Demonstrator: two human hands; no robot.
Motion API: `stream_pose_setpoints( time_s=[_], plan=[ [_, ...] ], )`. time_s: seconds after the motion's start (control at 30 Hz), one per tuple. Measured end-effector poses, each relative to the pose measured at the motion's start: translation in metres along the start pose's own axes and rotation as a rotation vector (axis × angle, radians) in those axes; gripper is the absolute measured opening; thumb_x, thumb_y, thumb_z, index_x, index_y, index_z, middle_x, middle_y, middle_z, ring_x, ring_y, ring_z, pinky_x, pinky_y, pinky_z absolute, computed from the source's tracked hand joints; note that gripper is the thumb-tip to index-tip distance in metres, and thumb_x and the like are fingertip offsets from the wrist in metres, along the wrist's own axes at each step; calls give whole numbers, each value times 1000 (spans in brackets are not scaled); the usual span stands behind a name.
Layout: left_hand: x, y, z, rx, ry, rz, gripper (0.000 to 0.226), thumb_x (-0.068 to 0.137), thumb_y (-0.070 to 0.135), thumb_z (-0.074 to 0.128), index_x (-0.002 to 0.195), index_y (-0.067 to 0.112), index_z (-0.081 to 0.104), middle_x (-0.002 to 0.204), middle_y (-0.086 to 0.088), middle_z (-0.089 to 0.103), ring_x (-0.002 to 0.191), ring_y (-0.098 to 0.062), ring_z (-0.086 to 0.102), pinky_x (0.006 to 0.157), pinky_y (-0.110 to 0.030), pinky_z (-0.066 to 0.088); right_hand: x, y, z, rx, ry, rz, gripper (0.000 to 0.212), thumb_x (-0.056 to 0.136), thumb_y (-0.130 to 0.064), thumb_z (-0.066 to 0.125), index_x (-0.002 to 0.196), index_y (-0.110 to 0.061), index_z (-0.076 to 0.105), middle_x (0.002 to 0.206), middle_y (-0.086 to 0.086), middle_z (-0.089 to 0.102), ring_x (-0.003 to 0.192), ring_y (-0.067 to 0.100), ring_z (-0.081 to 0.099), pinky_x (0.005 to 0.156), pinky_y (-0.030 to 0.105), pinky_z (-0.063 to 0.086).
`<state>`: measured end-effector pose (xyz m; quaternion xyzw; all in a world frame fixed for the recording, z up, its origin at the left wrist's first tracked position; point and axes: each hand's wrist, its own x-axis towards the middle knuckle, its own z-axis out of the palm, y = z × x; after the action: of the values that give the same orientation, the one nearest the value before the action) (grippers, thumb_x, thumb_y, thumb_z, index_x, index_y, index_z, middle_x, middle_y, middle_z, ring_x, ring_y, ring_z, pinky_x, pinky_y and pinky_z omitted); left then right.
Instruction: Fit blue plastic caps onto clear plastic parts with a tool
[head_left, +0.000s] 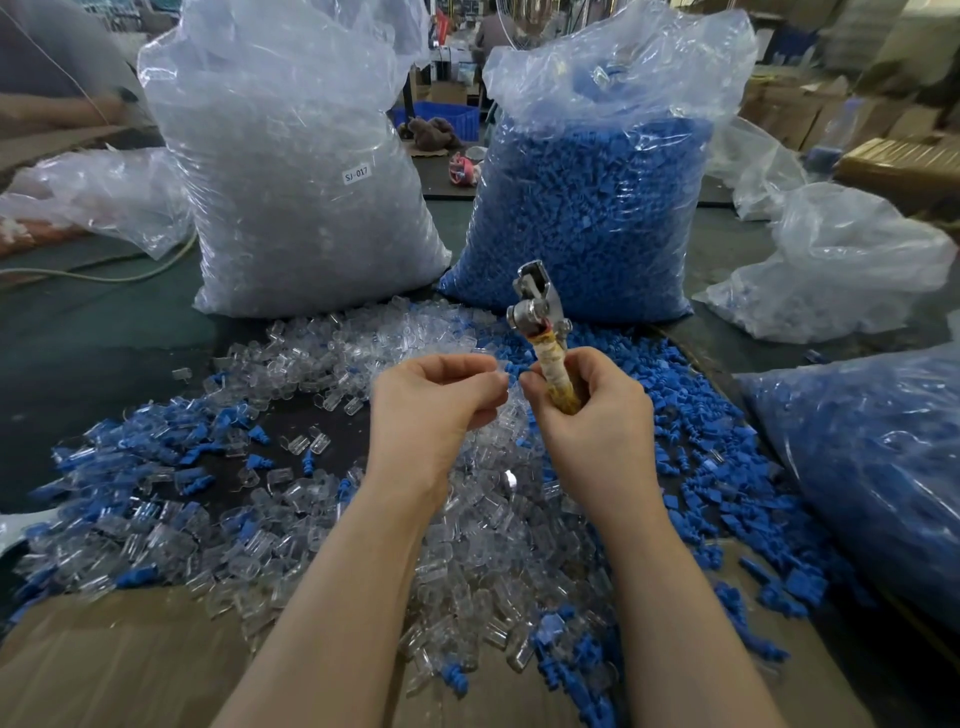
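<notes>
Clear plastic parts lie heaped across the counter right in front of me, with loose blue caps spread to the right of them and mixed through the near edge of the pile, so stock for both halves is within easy reach. My right hand is curled round the wrapped handle of the tool, metal head pointing up and away from me, jaws standing above the fist. My left hand has its fingertips drawn together just beside the right thumb, and I think it pinches a clear piece, though the piece is too glassy against the pile to be sure; I cannot tell whether a cap is already on it. I judge this as the loading step: a part being brought up to the tool, no press made yet. Next move, as I read it, calls for lifting that piece to the metal head, seating it squarely with a blue cap aligned, then squeezing; the risk is a skewed cap or a slippery part popping out of the pinch. Behind the pile stand the big bag of clear parts and the bag of blue caps, side by side, both upright on the counter
</notes>
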<state>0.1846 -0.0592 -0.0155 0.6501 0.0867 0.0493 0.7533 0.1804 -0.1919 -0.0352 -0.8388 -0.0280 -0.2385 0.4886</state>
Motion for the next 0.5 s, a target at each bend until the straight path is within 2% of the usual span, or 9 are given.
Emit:
stream_pose_setpoints(
  time_s=[0.17, 0.3, 0.37, 0.5],
  plan=[
    [-2, 1, 5, 64, -10, 58, 14, 77, 0, 79, 78, 13, 76, 73, -4, 75, 70, -14, 72, 63, -19, 56, 0, -2, 0, -49, 26, 9, 20, 86, -30, 71, 76, -32, 53, 60, -14, 54, 60, -4, 52, 52, 11, 37],
    [-5, 1, 8, 145, -9, 152, 14, 76, 3, 81, 76, 17, 77, 70, 0, 74, 63, -7, 68, 62, -18, 52, 1, -3, 0, -44, 33, 44, 20, 86, -30, 70, 74, -30, 54, 58, -13, 53, 56, 0, 50, 49, 15, 33],
    [-5, 0, 9, 187, 7, 198, 16, 75, 4, 81, 75, 20, 77, 68, 3, 74, 61, -5, 66, 62, -19, 51, 1, -3, 0, -6, 15, 77, 13, 86, -29, 70, 78, -26, 60, 58, -12, 53, 53, 3, 48, 51, 17, 30],
    [-4, -2, 10, 260, 51, 240, 20, 75, 6, 80, 75, 26, 76, 70, 9, 74, 67, -5, 70, 66, -20, 55, 3, -2, 0, 118, -49, 144, 9, 87, -24, 69, 80, -20, 65, 53, -16, 55, 49, 1, 46, 53, 22, 34]
  ],
)
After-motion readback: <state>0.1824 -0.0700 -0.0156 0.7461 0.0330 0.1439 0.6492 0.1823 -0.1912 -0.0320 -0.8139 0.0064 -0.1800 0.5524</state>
